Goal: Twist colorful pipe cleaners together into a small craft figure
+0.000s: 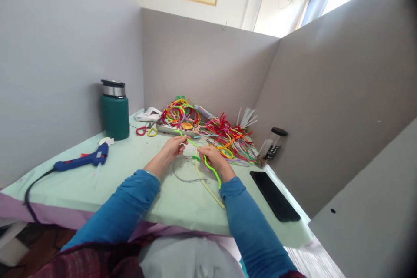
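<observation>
Lime-green and fuzzy, a bendy strip (212, 168) is gripped in both hands above the middle of the bench (130, 189). The left hand (171, 149) pinches it near its far end, fingers (183, 139) closed on it; the right hand (213, 158) also has its fingers closed around it, and the rest trails down beside the right wrist. Beneath them lie a thin grey hoop (188, 180) and a pale yellow strip (211, 192). Behind, a metal tray (172, 130) bears tangled colourful loops (178, 113), with a heap of loose strips (226, 130) to its right. A blue glue gun (83, 160) and a green flask (115, 115) stand to the left, a black phone (274, 196) to the right.
</observation>
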{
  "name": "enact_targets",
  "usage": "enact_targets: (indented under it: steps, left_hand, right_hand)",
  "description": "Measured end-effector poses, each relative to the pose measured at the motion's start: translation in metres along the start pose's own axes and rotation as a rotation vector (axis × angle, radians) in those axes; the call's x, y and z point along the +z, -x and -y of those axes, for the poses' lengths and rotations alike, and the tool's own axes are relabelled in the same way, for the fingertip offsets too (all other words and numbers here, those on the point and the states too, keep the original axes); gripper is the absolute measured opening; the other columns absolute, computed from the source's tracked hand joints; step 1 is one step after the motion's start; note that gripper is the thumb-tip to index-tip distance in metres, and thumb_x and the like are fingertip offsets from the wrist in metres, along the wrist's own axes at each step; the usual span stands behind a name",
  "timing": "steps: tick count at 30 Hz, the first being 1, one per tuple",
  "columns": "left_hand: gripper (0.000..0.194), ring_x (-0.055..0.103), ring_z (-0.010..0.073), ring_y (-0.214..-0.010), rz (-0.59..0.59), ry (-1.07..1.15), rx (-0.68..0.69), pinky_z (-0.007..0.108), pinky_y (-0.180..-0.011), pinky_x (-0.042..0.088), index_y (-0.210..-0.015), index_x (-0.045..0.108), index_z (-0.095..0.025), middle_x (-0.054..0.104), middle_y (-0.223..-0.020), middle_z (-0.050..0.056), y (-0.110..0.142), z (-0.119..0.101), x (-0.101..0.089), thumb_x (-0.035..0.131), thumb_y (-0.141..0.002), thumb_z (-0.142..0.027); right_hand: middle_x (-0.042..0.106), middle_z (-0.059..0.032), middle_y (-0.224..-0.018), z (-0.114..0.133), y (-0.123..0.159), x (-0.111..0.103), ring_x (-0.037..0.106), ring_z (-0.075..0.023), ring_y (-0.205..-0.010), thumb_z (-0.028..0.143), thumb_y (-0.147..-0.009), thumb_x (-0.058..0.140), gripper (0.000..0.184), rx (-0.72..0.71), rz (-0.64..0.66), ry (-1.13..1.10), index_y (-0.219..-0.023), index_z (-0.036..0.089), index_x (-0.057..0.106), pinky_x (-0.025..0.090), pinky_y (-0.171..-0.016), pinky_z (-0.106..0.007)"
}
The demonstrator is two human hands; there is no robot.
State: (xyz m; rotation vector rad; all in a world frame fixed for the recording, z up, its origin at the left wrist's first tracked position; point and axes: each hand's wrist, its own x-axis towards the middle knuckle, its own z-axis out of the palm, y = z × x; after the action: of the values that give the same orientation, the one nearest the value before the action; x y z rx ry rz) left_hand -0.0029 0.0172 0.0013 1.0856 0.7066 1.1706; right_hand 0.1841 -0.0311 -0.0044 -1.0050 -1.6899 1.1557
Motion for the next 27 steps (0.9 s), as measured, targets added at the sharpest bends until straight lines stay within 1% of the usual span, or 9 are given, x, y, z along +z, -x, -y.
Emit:
enact_targets:
  steps: [5, 8, 11, 14, 16, 19, 22, 25, 27]
  left_hand:
    - [0.012, 0.033, 0.0020, -0.035, -0.082, 0.118, -0.049, 0.016, -0.033, 0.020, -0.081, 0.063, -0.010, 0.052, -0.061, -0.002, -0.001, -0.004, -0.004, 0.065, -0.074, -0.020]
    - [0.007, 0.031, 0.0023, -0.034, -0.145, 0.213, -0.080, 0.017, -0.033, 0.022, -0.080, 0.062, -0.011, 0.050, -0.058, -0.003, -0.002, -0.006, -0.007, 0.060, -0.078, -0.018]
    - [0.005, 0.036, 0.0036, -0.036, -0.210, 0.323, -0.039, 0.017, -0.035, 0.028, -0.077, 0.059, -0.014, 0.051, -0.058, -0.003, -0.003, -0.008, -0.012, 0.057, -0.080, -0.017]
    - [0.006, 0.042, 0.0039, -0.041, -0.231, 0.408, 0.011, 0.016, -0.040, 0.035, -0.077, 0.055, -0.015, 0.060, -0.068, 0.001, -0.003, -0.012, -0.015, 0.053, -0.082, -0.014]
    - [0.009, 0.044, 0.0041, -0.042, -0.290, 0.455, 0.025, 0.016, -0.042, 0.037, -0.076, 0.052, -0.015, 0.059, -0.066, 0.001, -0.002, -0.015, -0.016, 0.050, -0.084, -0.013]
    - [0.013, 0.036, 0.0035, -0.036, -0.361, 0.491, 0.037, 0.015, -0.038, 0.030, -0.076, 0.050, -0.016, 0.048, -0.052, -0.005, 0.000, -0.018, -0.016, 0.044, -0.087, -0.012]
    - [0.015, 0.022, 0.0032, -0.031, -0.367, 0.494, 0.061, 0.016, -0.035, 0.020, -0.077, 0.049, -0.016, 0.032, -0.044, -0.010, 0.000, -0.020, -0.017, 0.041, -0.088, -0.011]
    - [0.015, 0.019, 0.0033, -0.030, -0.398, 0.508, 0.095, 0.016, -0.035, 0.019, -0.075, 0.048, -0.017, 0.024, -0.042, -0.011, -0.002, -0.020, -0.020, 0.042, -0.088, -0.012]
    - [0.015, 0.020, 0.0034, -0.030, -0.432, 0.517, 0.117, 0.016, -0.035, 0.021, -0.075, 0.048, -0.018, 0.025, -0.042, -0.011, -0.003, -0.020, -0.022, 0.043, -0.088, -0.012]
  right_hand:
    - [0.042, 0.0024, -0.038, 0.002, 0.001, -0.010, 0.034, -0.0087, -0.036, 0.047, -0.077, 0.059, 0.041, 0.026, 0.067, 0.011, -0.048, 0.020, 0.049, 0.020, -0.038, -0.023]
    - [0.043, 0.0024, -0.039, 0.000, 0.001, -0.013, 0.030, -0.0080, -0.035, 0.046, -0.076, 0.060, 0.039, 0.051, 0.069, -0.016, -0.050, 0.019, 0.050, 0.018, -0.038, -0.023]
    - [0.040, 0.0038, -0.041, -0.005, 0.001, -0.017, 0.028, -0.0069, -0.037, 0.047, -0.075, 0.061, 0.038, 0.081, 0.050, -0.106, -0.051, 0.020, 0.048, 0.019, -0.039, -0.023]
    - [0.037, 0.0053, -0.042, -0.009, 0.001, -0.023, 0.025, -0.0064, -0.038, 0.044, -0.072, 0.064, 0.034, 0.106, 0.024, -0.176, -0.054, 0.019, 0.047, 0.016, -0.039, -0.022]
    - [0.037, 0.0060, -0.043, -0.011, 0.001, -0.027, 0.025, -0.0059, -0.039, 0.040, -0.069, 0.066, 0.032, 0.120, 0.038, -0.230, -0.056, 0.019, 0.047, 0.016, -0.040, -0.022]
    - [0.037, 0.0066, -0.044, -0.013, 0.001, -0.032, 0.024, -0.0049, -0.040, 0.037, -0.066, 0.069, 0.033, 0.151, 0.036, -0.288, -0.056, 0.019, 0.043, 0.015, -0.040, -0.021]
    - [0.040, 0.0061, -0.047, -0.015, 0.002, -0.034, 0.026, -0.0044, -0.040, 0.037, -0.066, 0.070, 0.034, 0.185, 0.080, -0.299, -0.057, 0.018, 0.043, 0.016, -0.040, -0.020]
    - [0.043, 0.0053, -0.050, -0.015, 0.003, -0.036, 0.029, -0.0044, -0.040, 0.037, -0.067, 0.070, 0.032, 0.200, 0.119, -0.274, -0.059, 0.018, 0.045, 0.018, -0.040, -0.020]
    - [0.041, 0.0058, -0.049, -0.014, 0.004, -0.037, 0.029, -0.0044, -0.040, 0.036, -0.066, 0.070, 0.031, 0.187, 0.106, -0.263, -0.059, 0.018, 0.045, 0.018, -0.040, -0.020]
